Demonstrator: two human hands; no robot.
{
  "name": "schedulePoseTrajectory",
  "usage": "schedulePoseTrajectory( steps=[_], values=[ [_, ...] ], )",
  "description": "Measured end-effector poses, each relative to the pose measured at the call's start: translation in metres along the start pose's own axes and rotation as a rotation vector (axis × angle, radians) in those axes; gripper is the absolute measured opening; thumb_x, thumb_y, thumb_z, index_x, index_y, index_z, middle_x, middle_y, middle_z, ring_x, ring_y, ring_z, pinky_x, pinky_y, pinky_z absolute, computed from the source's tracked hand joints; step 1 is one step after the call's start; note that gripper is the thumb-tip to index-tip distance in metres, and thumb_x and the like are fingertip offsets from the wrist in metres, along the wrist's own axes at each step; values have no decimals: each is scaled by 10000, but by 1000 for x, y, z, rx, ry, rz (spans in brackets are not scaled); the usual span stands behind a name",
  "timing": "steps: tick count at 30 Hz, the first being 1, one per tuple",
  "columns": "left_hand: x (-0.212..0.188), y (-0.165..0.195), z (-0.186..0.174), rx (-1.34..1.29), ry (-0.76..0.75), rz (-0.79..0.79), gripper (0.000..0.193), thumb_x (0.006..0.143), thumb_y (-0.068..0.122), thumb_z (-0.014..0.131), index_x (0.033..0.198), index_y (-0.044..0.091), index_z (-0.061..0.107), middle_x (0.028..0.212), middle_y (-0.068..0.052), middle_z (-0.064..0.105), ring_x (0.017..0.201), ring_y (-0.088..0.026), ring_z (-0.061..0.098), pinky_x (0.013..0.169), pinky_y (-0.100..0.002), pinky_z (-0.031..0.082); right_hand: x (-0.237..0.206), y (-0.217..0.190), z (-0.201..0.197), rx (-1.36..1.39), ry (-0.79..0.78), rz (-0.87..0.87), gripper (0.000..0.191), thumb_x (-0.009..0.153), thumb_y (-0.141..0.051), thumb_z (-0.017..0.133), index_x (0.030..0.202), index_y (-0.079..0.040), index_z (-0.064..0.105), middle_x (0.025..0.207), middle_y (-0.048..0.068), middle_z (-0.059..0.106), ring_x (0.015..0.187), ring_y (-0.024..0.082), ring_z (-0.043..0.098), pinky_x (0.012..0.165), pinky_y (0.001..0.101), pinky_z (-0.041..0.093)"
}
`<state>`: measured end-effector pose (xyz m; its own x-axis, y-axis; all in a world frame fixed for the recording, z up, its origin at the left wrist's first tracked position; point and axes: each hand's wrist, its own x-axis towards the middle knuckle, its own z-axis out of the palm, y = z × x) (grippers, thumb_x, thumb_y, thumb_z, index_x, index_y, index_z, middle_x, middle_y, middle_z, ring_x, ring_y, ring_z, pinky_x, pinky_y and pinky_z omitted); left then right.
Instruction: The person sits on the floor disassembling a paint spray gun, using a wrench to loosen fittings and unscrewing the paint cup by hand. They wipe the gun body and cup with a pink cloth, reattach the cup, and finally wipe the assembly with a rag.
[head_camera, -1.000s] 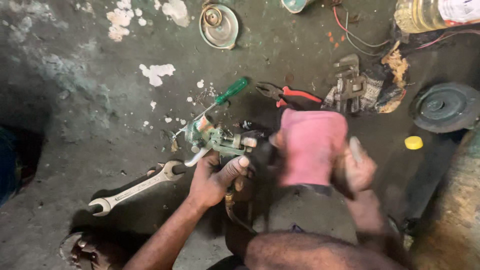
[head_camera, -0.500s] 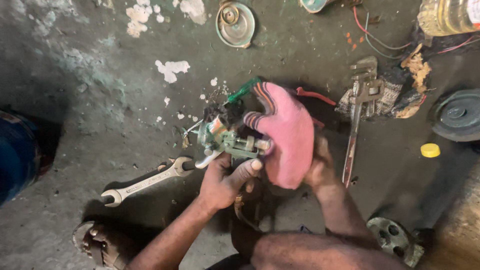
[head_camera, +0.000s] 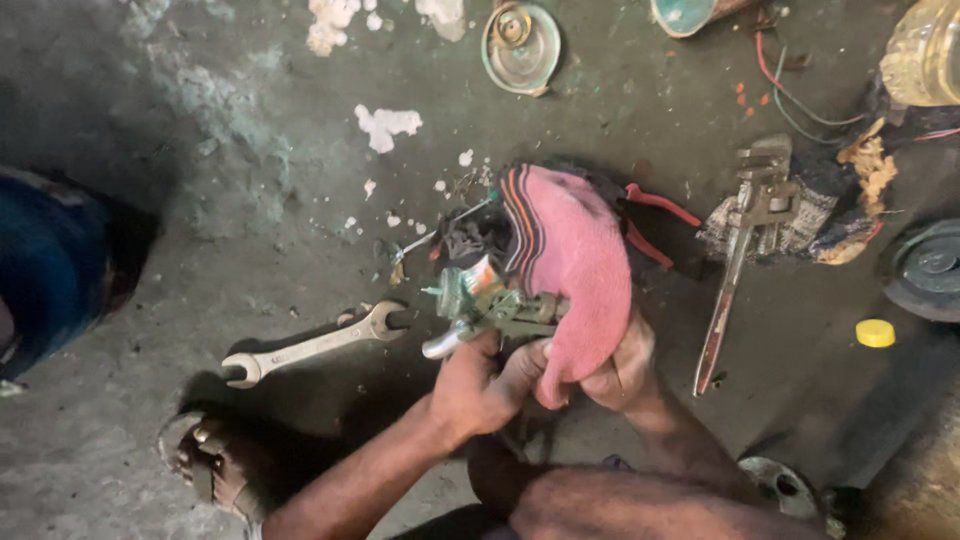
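Observation:
My left hand (head_camera: 480, 385) grips a small greenish metal engine part (head_camera: 485, 305) with a silvery tube sticking out at its lower left. My right hand (head_camera: 618, 365) holds a pink cloth (head_camera: 575, 260) with striped edging, draped over the right side of that part and pressed against it. Both hands work low over a stained concrete floor (head_camera: 250, 200). Behind the cloth, a thin screwdriver shaft (head_camera: 430, 237) pokes out to the left; its handle is hidden.
An open-ended wrench (head_camera: 315, 345) lies left of my hands. Red-handled pliers (head_camera: 655, 215) and a pipe wrench (head_camera: 740, 260) on a rag lie to the right. A round lid (head_camera: 520, 45), wires, a yellow cap (head_camera: 875, 333) and my sandalled foot (head_camera: 205, 460) are around.
The pink cloth has been lifted and folded over the metal part, now covering the green screwdriver handle. The view has shifted, so the floor items sit further right and lower.

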<state>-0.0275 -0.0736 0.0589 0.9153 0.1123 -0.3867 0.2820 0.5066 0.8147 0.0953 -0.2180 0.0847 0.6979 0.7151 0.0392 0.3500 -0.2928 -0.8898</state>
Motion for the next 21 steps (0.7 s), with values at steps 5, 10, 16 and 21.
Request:
schedulePoseTrajectory(
  steps=[5, 10, 16, 21],
  values=[
    [2, 6, -2, 231, 25, 90, 293, 989, 204, 688, 1206, 10, 715, 1119, -91, 768, 1011, -153, 710, 872, -336, 561, 21, -4, -6, -611, -100, -280, 279, 952, -226, 682, 1148, -31, 649, 1034, 177, 718, 970, 336, 686, 838, 478, 518],
    [8, 9, 0, 193, 88, -237, 363, 943, 320, 720, 1140, 15, 712, 993, -109, 780, 914, -184, 701, 822, -361, 581, 33, -16, -3, 206, -22, 265, 194, 951, -167, 609, 1050, -19, 686, 876, 38, 698, 793, 149, 665, 704, 320, 547],
    [0, 1, 9, 227, 100, 144, 363, 961, 223, 682, 1269, 31, 663, 1168, -134, 740, 1079, -246, 702, 950, -391, 545, 16, -20, 13, 54, 153, 35, 157, 947, -188, 693, 976, -37, 662, 841, 16, 659, 739, 132, 638, 669, 329, 510],
    [4, 3, 9, 349, 103, 336, 334, 973, 188, 688, 1277, 51, 680, 1206, -143, 726, 1137, -310, 698, 1015, -428, 536, 20, -14, 9, 162, 168, 233, 224, 971, -245, 608, 985, -40, 698, 834, 21, 703, 722, 142, 678, 638, 335, 523]
  ],
)
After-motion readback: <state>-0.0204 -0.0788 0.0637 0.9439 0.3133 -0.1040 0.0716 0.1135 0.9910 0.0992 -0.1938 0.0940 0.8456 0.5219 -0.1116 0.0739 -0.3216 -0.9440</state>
